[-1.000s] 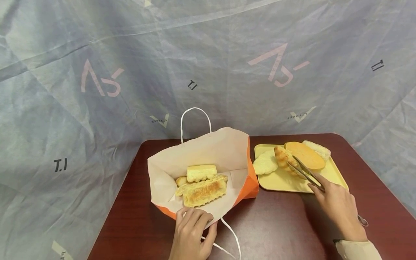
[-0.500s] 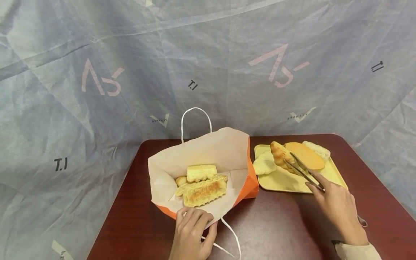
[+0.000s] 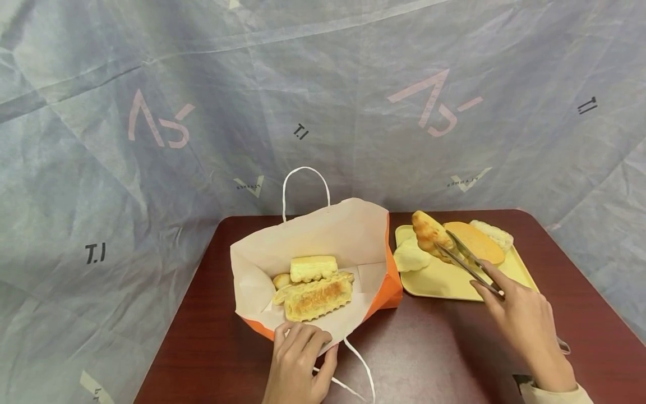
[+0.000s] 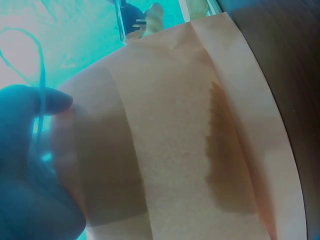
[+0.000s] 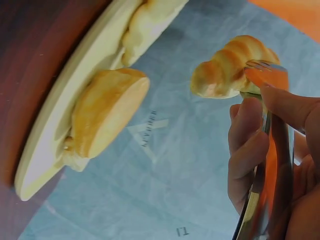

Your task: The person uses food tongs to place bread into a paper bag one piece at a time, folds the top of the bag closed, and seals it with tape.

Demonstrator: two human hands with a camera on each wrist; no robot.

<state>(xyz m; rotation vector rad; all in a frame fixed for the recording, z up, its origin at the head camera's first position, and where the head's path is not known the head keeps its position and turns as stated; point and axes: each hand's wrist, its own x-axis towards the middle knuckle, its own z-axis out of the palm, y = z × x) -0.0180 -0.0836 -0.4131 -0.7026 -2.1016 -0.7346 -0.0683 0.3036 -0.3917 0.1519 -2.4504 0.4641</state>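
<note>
A crescent-shaped, ridged, golden-brown pastry (image 3: 428, 234) is held in slim, silvery metal tongs (image 3: 473, 274) at about ten o'clock from the right hand (image 3: 520, 314), with twelve o'clock taken as away from the person. The tongs are gripped between the curled fingers and thumb of the right hand, and their fork-like tip is pressed against the pastry. In the right wrist view, the crescent pastry is seen raised clear of a rectangular, pale yellow tray (image 3: 449, 287). On that tray, a flattish, pale yellow bun (image 3: 411, 256) is placed at nine o'clock, a large, oval, orange-yellow loaf (image 3: 479, 244) at one, and a whitish, lumpy roll (image 3: 497, 234) at two, partly hidden by the loaf.

At nine o'clock from the tray, a wide-mouthed orange paper bag with a white inside (image 3: 328, 233) is set on the dark reddish-brown table (image 3: 419, 348). Its six o'clock rim is pinched by the left hand (image 3: 299, 362), the fingers hooked over the paper. Inside, a blocky, pale yellow roll (image 3: 313, 269) is seen at twelve o'clock, a broad, browned, crimp-edged pastry (image 3: 318, 298) at six, and a small, rounded, tan piece (image 3: 281, 280) at nine. A white cord handle (image 3: 304, 168) is raised at twelve o'clock, before a grey printed sheet (image 3: 333, 101).
</note>
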